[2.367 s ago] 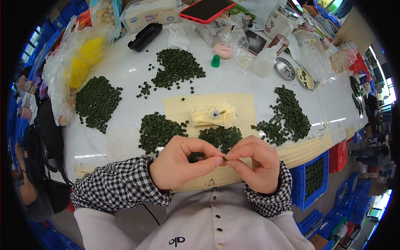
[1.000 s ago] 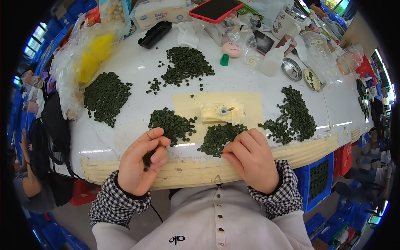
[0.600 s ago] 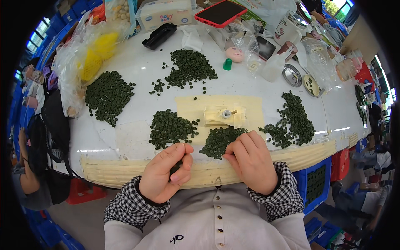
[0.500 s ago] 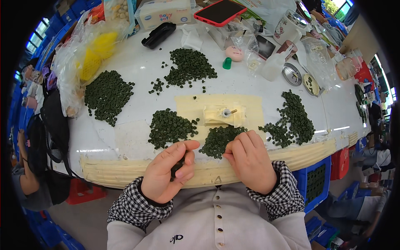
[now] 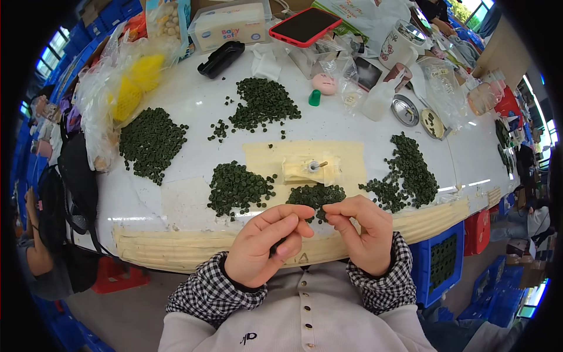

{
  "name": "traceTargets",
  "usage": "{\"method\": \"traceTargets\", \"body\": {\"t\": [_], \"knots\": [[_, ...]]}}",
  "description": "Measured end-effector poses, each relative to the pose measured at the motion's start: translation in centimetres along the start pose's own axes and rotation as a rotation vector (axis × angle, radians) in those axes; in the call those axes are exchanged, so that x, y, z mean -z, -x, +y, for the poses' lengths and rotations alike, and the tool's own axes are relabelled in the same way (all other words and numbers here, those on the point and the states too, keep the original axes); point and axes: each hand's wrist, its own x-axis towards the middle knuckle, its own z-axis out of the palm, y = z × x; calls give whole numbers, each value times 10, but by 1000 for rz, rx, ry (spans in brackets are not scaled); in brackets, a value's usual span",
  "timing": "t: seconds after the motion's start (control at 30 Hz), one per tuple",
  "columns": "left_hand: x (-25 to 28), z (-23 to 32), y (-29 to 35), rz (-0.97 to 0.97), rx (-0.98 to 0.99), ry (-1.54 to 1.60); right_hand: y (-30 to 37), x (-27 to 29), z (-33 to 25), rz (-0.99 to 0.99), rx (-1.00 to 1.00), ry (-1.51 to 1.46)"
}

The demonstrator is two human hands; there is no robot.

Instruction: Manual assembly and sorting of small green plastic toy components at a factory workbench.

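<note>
My left hand (image 5: 264, 243) is curled at the table's front edge, and dark green bits show between its bent fingers and palm. To its right my right hand (image 5: 366, 232) has thumb and forefinger pinched together; what is between the tips is too small to make out. The fingertips of both hands nearly meet over the front of a pile of small round dark green pieces (image 5: 311, 195). Just behind this pile stands a small block wrapped in cream tape (image 5: 296, 168), with a metal pin (image 5: 319, 165) sticking out. Another pile of green pieces (image 5: 237, 186) lies to the left.
More green heaps lie at the right (image 5: 413, 173), far left (image 5: 152, 144) and far middle (image 5: 267, 105). Along the back are a red-edged phone (image 5: 305, 26), a black case (image 5: 221, 60), a wipes box (image 5: 229, 26) and a mug (image 5: 399, 44). Padded tape (image 5: 176, 249) covers the front edge.
My left hand has moved right, toward my right hand. My right hand has drawn back slightly from the near pile, and the fingertips of both hands have come close together.
</note>
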Motion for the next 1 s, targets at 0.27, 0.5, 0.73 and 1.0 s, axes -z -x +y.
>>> {"method": "traceTargets", "body": {"t": [0.27,0.5,0.73,1.0], "knots": [[0,-2,-7,21,-47,-67,4,-1,7,18,-227,-562],[2,-2,-9,44,-63,-118,2,-3,7,13,-263,-658],[5,-6,-11,82,-127,-147,1,0,5,-5,-217,-545],[2,-4,-9,76,-116,-169,-4,-10,-1,30,108,-72]]}}
